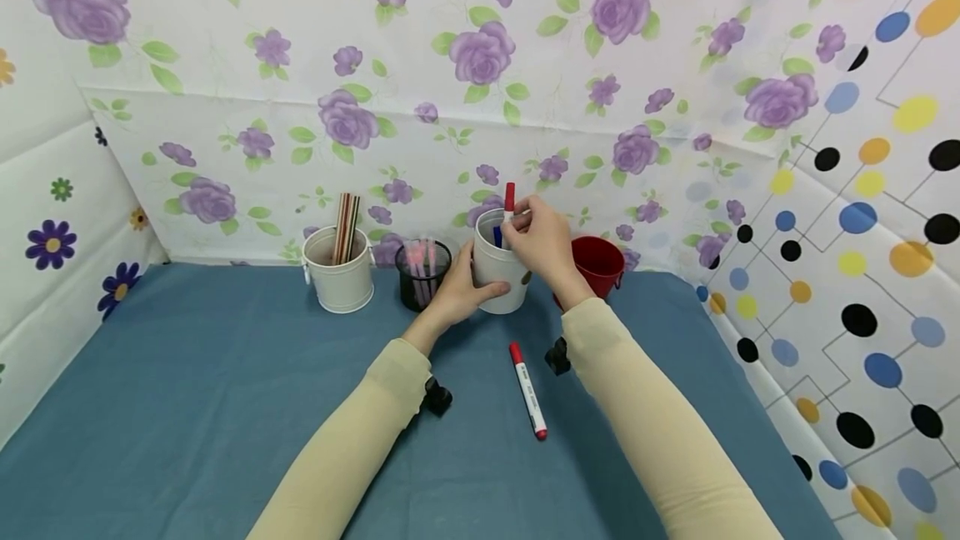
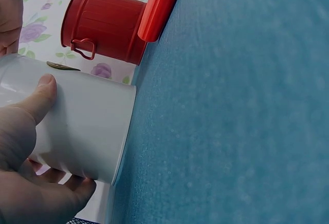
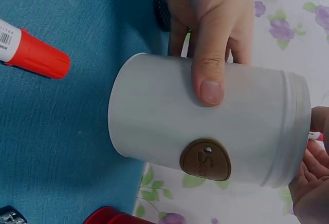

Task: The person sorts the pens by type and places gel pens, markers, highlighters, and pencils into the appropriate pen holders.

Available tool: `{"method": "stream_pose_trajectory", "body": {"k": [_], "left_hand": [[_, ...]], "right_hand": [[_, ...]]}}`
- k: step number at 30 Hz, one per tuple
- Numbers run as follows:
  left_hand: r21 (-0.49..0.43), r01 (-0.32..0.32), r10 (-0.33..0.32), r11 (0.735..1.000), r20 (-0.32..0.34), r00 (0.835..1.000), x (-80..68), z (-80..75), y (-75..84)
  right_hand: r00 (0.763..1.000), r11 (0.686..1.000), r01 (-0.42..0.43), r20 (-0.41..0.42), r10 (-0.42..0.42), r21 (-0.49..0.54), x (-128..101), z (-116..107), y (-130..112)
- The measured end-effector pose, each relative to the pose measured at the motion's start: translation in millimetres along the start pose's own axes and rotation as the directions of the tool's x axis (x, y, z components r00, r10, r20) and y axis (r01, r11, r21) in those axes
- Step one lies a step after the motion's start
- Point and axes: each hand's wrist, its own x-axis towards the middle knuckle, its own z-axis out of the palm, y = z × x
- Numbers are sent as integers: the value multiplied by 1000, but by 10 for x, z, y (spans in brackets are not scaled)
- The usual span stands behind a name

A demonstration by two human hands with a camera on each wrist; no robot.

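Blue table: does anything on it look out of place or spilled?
Only one red-capped marker lies loose on the blue table, outside the pots. Nothing is spilled; the white pot stands upright.

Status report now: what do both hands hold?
Left hand grips white metal cup. Right hand pinches red-capped marker at cup's mouth. Second red-capped marker lies on blue cloth, nothing blocking.
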Motion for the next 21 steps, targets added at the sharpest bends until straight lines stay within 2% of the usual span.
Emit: {"method": "stream_pose_trajectory", "body": {"k": [7,21], "left_hand": [[6,6,-6,1000,-3,1000,-3,-18,7],[-7,11,-11,1000,5,1000,-15,-14,17]], "right_hand": [[1000,996,10,23,-8,-88,11,26,-43],[998,985,15,57,-5,-170,-6,68,-99]]}}
